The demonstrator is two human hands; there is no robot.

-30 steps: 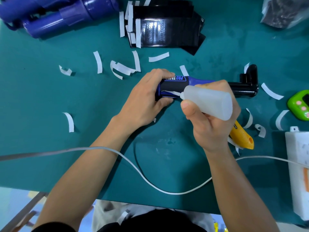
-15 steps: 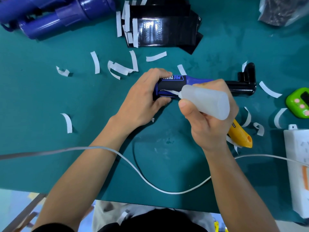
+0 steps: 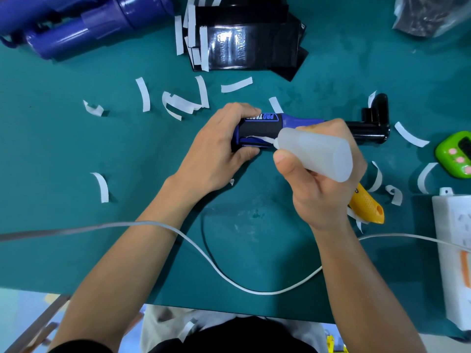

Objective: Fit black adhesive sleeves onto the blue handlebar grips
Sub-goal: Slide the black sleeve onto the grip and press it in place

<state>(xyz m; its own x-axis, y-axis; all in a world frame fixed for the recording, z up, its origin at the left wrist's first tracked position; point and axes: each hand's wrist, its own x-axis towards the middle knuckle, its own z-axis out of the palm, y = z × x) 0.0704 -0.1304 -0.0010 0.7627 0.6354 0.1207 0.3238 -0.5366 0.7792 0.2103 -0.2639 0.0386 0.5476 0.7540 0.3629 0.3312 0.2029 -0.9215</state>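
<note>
Green work mat (image 3: 76, 154), littered with white backing strips (image 3: 143, 94). The blue grip (image 3: 295, 121) lies mid-mat on a black holder (image 3: 374, 128). The left hand (image 3: 216, 151) curls round its end, beside the black sleeve (image 3: 260, 129). The right hand (image 3: 318, 189) grasps a translucent squeeze bottle (image 3: 316, 151), nozzle at the sleeve's open seam. Recommended: squeeze sparingly along the seam, holding the grip steady.

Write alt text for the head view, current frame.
The left hand grips a blue handlebar grip part-wrapped in a black sleeve, while the right hand holds a translucent squeeze bottle, nozzle at the sleeve's edge. White paper strips litter the green mat.
</note>
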